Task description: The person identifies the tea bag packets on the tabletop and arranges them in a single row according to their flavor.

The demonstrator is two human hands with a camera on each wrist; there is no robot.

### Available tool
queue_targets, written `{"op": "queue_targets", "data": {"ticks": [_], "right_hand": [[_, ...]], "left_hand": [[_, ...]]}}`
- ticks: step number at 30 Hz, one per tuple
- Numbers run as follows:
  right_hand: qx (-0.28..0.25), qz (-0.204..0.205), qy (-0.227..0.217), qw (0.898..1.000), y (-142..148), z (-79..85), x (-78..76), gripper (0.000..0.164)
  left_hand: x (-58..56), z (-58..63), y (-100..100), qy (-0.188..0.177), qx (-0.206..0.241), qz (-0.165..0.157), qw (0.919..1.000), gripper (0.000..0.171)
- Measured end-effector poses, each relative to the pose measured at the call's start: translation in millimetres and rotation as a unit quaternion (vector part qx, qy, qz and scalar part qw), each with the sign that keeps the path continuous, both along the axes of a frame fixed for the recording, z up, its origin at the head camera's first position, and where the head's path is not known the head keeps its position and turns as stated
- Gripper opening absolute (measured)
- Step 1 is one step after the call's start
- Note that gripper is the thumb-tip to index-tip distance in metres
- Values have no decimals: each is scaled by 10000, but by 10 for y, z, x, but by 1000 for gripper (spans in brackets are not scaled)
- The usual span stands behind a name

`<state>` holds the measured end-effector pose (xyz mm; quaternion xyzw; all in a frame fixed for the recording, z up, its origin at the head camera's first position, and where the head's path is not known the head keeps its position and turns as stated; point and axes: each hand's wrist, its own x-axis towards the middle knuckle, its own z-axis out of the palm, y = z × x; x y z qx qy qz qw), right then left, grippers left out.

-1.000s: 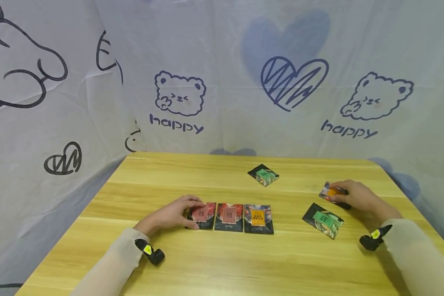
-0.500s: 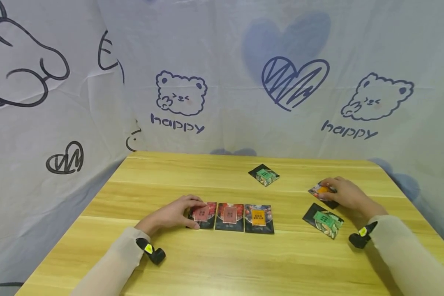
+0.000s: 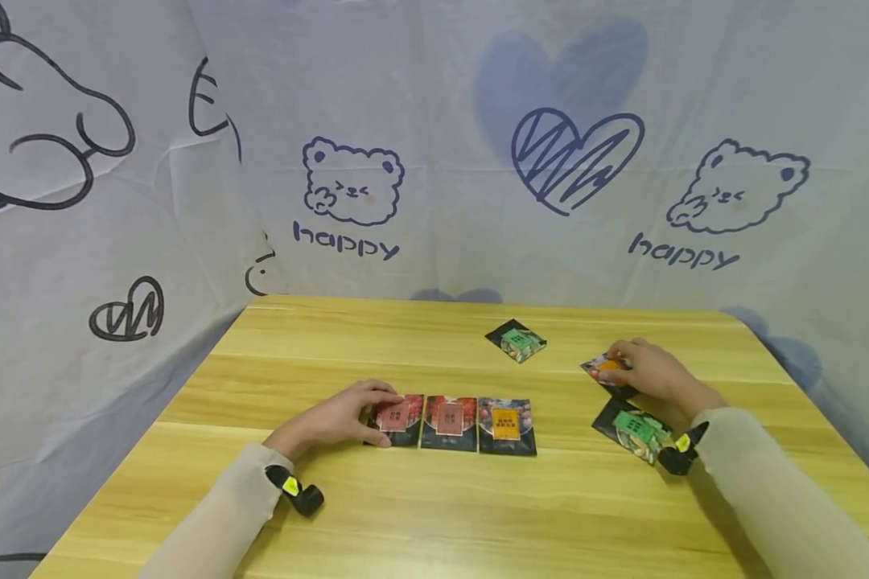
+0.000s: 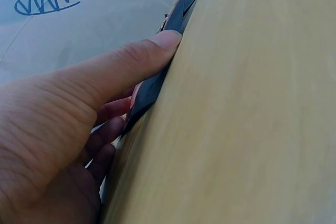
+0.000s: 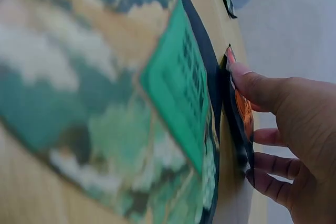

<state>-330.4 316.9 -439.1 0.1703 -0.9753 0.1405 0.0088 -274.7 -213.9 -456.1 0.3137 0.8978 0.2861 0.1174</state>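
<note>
My left hand (image 3: 340, 414) rests over the left end of a row of flat black sachets. Its fingertips and thumb touch a red-labelled sachet (image 3: 400, 420); in the left wrist view the thumb (image 4: 157, 45) lies along its near edge. Beside it lie a second red-labelled sachet (image 3: 450, 423) and an orange-labelled one (image 3: 507, 428). At the right, my right hand (image 3: 655, 371) pinches another orange-labelled sachet (image 5: 244, 111) between thumb and fingers, tilted up in the right wrist view. Just nearer lies a green-labelled sachet (image 3: 632, 432), partly behind the wrist camera in the head view.
Another green-labelled sachet (image 3: 519, 342) lies turned at an angle near the back of the wooden table (image 3: 434, 515). A white printed cloth (image 3: 449, 201) hangs behind the table and along its left side.
My right hand has moved left across the table with the pinched orange-labelled sachet, its forearm now passing over the green-labelled sachet's right corner. The left hand and the row have stayed put.
</note>
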Motion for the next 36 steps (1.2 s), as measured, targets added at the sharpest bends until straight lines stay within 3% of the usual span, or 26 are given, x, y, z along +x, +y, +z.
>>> {"op": "queue_targets", "data": {"ticks": [9, 17, 26, 30, 36], "right_hand": [[-100, 3, -196, 9998, -129, 15, -52, 51], [-727, 109, -740, 9945, -232, 69, -21, 54], [-1198, 515, -960, 9868, -301, 41, 17, 57], [-1213, 562, -991, 9861, -316, 19, 32, 59], [-858, 611, -678, 9921, -354, 5, 55, 60]], "left_hand": [[-2, 3, -2, -16, 66, -14, 10000, 71], [6, 13, 0, 9, 62, 9, 10000, 72], [18, 12, 1, 6, 45, 12, 10000, 72], [16, 11, 3, -13, 71, 7, 10000, 72], [7, 6, -1, -47, 83, 11, 10000, 71]]}}
